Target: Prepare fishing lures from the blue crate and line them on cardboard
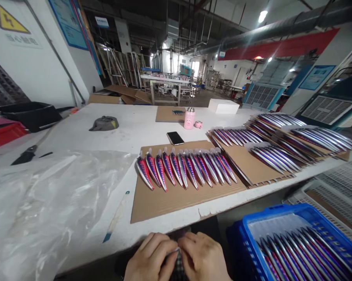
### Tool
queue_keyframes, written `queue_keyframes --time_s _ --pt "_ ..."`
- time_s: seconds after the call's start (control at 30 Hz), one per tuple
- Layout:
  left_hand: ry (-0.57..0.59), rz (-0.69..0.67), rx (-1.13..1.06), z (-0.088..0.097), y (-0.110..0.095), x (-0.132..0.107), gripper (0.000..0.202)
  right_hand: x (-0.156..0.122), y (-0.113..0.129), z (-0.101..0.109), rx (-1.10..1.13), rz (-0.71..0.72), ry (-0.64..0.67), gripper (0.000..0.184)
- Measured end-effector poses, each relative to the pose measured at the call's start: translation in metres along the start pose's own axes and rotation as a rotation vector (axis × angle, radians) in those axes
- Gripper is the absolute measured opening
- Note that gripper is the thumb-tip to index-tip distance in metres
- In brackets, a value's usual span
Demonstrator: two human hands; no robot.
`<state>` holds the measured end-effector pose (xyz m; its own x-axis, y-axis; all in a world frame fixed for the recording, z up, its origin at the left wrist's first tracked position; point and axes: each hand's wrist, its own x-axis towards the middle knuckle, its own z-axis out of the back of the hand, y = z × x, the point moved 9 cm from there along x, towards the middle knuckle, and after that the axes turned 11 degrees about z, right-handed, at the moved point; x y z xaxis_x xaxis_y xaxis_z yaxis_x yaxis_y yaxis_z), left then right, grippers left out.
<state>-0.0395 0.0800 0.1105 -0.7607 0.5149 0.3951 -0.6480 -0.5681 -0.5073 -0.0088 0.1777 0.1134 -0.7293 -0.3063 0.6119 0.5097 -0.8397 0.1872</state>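
Both my hands are together just below the table's front edge, fingertips pinched and meeting. My left hand (pixel 153 257) is curled, its thumb and forefinger closed on a small whitish thing that I cannot make out. Beside it, my right hand (pixel 203 255) is closed too, and its fingers hide whatever is in them. Beyond the hands, several fishing lures (pixel 190 169) with pink, purple and silver bodies lie in a row on a cardboard sheet (pixel 176 207). The row's left lures look pinker than those on the right.
A blue basket (pixel 248 234) of lures stands at the lower right. More lures on stacked cardboard (pixel 269 169) fill the table's right side. Plastic sheeting (pixel 55 203) covers the left. Farther back are a phone (pixel 175 137), a pink bottle (pixel 189 119) and a grey cap (pixel 105 123).
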Motion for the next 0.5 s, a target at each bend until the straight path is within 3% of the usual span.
queue_keyframes --time_s 0.17,0.27,0.4,0.5 --pt "-0.058 0.004 -0.073 0.002 0.0 0.005 0.016 0.002 0.0 -0.001 -0.015 0.007 -0.009 0.023" --pt "-0.055 0.138 -0.243 0.0 0.012 0.006 0.017 0.008 0.0 -0.001 0.029 0.015 -0.011 0.025" --pt "0.026 0.402 -0.806 -0.011 0.037 0.006 0.02 0.022 0.003 0.009 0.129 0.011 -0.022 0.028" --pt "-0.051 0.688 -1.271 -0.02 0.068 0.006 0.029 0.032 -0.001 0.014 0.188 -0.015 -0.006 0.028"
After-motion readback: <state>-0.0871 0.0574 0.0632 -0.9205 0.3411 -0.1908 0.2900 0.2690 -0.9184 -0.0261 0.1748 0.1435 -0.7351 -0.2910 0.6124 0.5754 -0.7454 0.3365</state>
